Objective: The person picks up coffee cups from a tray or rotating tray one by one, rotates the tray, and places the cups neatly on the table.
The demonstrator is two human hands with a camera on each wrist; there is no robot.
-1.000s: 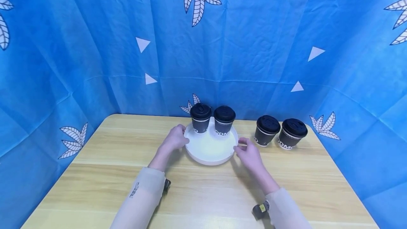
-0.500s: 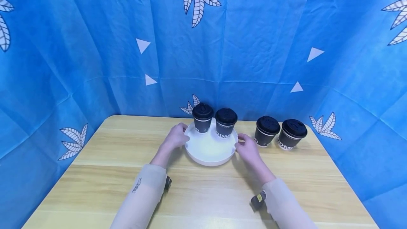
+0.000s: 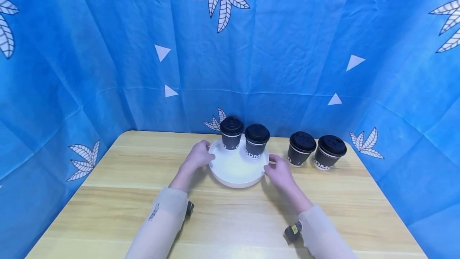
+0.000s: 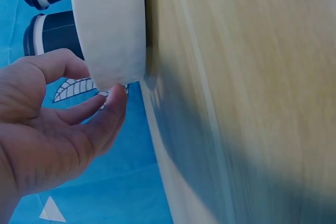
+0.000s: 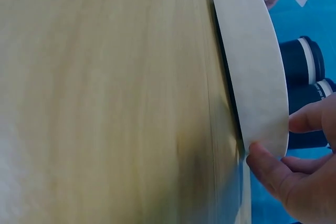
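Note:
A round white tray (image 3: 237,171) with a raised rim carries two dark paper cups with black lids, a left cup (image 3: 231,141) and a right cup (image 3: 254,148), both upright near its far side. My left hand (image 3: 197,156) holds the tray's left rim; in the left wrist view, its thumb is at the upper edge and fingertips (image 4: 118,95) are at the lower edge. On the opposite side, my right hand (image 3: 280,171) pinches the rim between thumb and fingers. A dark shadow line runs under the tray's wall (image 5: 252,61); whether it touches the table I cannot tell.
Two more lidded dark cups stand to the tray's right, a nearer-in cup (image 3: 301,149) and an outer cup (image 3: 328,153). The wooden table (image 3: 230,219) ends at a blue patterned cloth (image 3: 294,31) behind and at the sides.
The cups have shifted slightly to the right, the right one also a little nearer, as if the tray has turned a little. Both hands keep their places at the rim.

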